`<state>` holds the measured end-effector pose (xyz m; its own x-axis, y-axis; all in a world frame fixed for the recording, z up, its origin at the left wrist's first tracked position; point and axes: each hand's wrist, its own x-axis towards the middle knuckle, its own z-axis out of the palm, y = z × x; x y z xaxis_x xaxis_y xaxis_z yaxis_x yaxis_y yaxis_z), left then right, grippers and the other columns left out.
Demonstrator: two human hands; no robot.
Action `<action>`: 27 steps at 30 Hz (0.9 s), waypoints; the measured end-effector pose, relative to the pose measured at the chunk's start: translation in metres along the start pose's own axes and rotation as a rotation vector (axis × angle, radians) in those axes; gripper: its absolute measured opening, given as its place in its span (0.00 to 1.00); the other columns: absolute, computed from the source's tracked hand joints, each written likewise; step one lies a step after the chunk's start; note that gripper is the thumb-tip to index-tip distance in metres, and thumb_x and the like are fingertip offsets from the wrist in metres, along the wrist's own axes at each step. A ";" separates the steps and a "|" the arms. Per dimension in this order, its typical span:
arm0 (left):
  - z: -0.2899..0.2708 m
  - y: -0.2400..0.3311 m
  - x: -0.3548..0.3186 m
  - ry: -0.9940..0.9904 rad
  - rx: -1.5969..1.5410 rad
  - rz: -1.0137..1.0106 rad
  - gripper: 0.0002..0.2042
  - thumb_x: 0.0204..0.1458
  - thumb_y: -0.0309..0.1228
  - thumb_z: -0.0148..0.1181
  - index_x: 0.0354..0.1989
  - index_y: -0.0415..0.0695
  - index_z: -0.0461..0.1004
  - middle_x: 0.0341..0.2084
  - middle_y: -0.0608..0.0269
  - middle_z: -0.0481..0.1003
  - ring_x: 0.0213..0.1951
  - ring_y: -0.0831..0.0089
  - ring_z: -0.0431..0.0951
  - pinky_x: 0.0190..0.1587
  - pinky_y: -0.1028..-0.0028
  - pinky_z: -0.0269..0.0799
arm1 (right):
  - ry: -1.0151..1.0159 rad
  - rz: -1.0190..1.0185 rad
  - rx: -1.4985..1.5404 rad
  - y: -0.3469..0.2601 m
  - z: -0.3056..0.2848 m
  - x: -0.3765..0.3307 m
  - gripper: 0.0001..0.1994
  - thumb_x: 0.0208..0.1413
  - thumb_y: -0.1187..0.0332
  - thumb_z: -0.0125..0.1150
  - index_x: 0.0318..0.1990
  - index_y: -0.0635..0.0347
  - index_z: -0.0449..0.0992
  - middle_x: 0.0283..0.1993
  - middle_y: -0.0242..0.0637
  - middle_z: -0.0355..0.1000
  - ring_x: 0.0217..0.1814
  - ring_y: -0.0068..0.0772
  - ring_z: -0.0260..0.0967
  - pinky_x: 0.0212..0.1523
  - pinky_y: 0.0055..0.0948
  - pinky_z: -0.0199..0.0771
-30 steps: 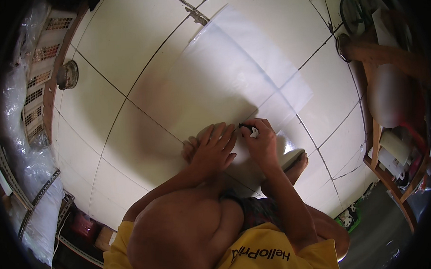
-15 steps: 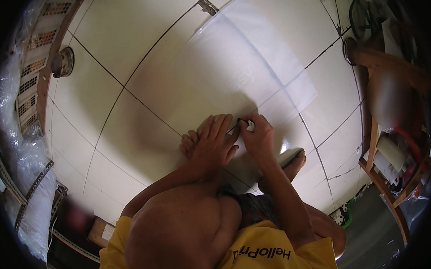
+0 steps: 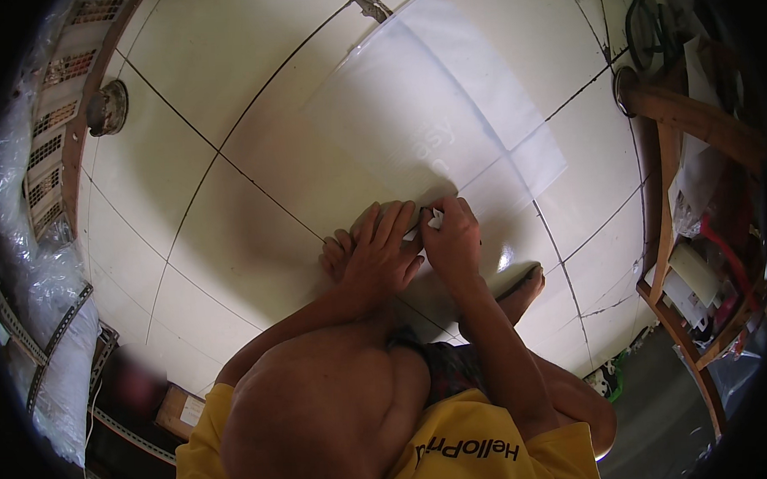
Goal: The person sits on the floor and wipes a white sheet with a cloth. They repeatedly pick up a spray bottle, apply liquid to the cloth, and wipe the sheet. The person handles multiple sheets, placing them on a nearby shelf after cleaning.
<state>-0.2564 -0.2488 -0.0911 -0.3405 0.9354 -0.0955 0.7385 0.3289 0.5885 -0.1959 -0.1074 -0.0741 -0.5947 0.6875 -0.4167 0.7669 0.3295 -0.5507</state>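
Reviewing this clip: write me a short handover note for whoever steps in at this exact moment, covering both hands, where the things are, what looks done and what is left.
Left hand: flat, palm down, pressing the near edge of the clear plastic sheet onto the tiled floor.
Right hand: closed around a small dark-and-white tool at that same edge; what kind of tool is too small to tell.
Things: the sheet lies spread flat on the floor, reaching away from the hands. A sandal sits just right of the right forearm.
Done: sheet laid out and pinned.
Left: whatever the tool does along the edge; no finished mark or cut is visible.
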 end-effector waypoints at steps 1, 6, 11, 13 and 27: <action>0.000 0.000 0.000 -0.007 0.008 -0.001 0.18 0.48 0.43 0.64 0.43 0.46 0.81 0.65 0.44 0.62 0.68 0.50 0.58 0.70 0.42 0.49 | 0.006 -0.001 -0.006 0.000 0.001 0.000 0.06 0.53 0.71 0.65 0.35 0.65 0.77 0.36 0.49 0.76 0.39 0.51 0.76 0.41 0.43 0.75; -0.002 0.000 0.001 -0.023 0.032 -0.002 0.18 0.50 0.44 0.64 0.46 0.48 0.81 0.65 0.46 0.62 0.68 0.51 0.59 0.70 0.43 0.49 | 0.074 0.005 0.030 0.006 0.009 0.000 0.07 0.53 0.71 0.65 0.34 0.67 0.76 0.35 0.51 0.77 0.36 0.52 0.76 0.38 0.43 0.76; -0.009 0.002 0.004 -0.084 0.049 -0.013 0.27 0.50 0.45 0.64 0.59 0.50 0.74 0.65 0.45 0.62 0.67 0.49 0.59 0.70 0.43 0.49 | 0.104 0.025 0.013 0.011 0.004 0.010 0.08 0.53 0.71 0.65 0.35 0.68 0.76 0.33 0.53 0.76 0.35 0.53 0.76 0.37 0.43 0.76; -0.010 0.002 0.004 -0.098 0.047 -0.016 0.29 0.50 0.45 0.65 0.62 0.50 0.72 0.65 0.44 0.62 0.67 0.49 0.59 0.70 0.42 0.50 | 0.066 0.070 0.029 0.009 -0.005 0.018 0.09 0.52 0.71 0.65 0.36 0.68 0.75 0.36 0.54 0.76 0.37 0.57 0.76 0.40 0.46 0.76; -0.011 0.004 0.004 -0.066 0.015 -0.024 0.27 0.48 0.42 0.66 0.59 0.51 0.74 0.64 0.43 0.63 0.66 0.49 0.60 0.70 0.43 0.51 | 0.103 0.041 0.040 0.012 -0.001 0.016 0.08 0.52 0.70 0.64 0.33 0.67 0.76 0.30 0.52 0.77 0.32 0.51 0.77 0.34 0.40 0.75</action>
<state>-0.2614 -0.2449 -0.0809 -0.3193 0.9336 -0.1629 0.7396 0.3530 0.5730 -0.1961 -0.0917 -0.0861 -0.5336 0.7633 -0.3642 0.7787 0.2753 -0.5638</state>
